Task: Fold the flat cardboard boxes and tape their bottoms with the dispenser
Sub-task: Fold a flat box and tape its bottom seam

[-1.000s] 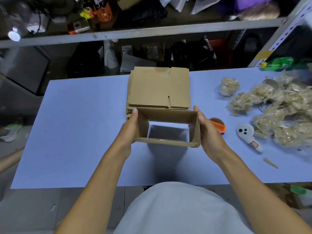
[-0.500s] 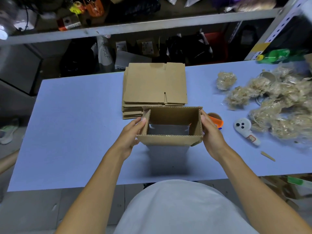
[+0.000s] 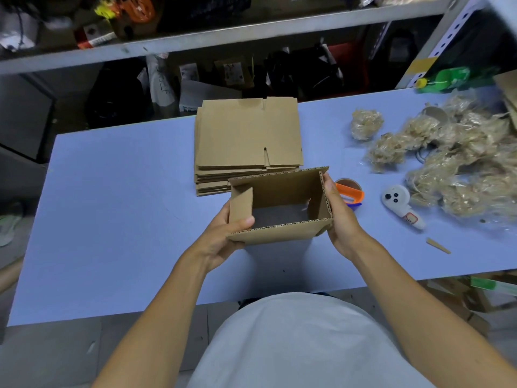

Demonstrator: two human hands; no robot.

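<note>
- The person holds an opened cardboard box (image 3: 279, 208) above the blue table (image 3: 112, 205), just in front of the stack of flat boxes (image 3: 247, 141).
- The left hand (image 3: 223, 239) grasps the box's left end, thumb hooked over the top edge and pressing a short flap (image 3: 241, 204) inward; the fingers underneath are hidden.
- The right hand (image 3: 340, 217) clasps the right wall, thumb along the top edge and fingers curled round the outside.
- The step in hand looks like tucking the short flaps in. I'd say: push each end flap fully square to the walls before bringing the long flaps over, and keep both hands steadying the box so it doesn't skew back into a parallelogram.
- The long flaps should meet edge to edge, with no gap or overlap, or the tape will not lie flat.
- The tape dispenser (image 3: 349, 193), orange with a brown roll, lies on the table just beside the right hand, easy to reach.
- The box is plain brown corrugated board, the fluted edge visible along its rim, its inside shadowed; it looks light and a little floppy.
</note>
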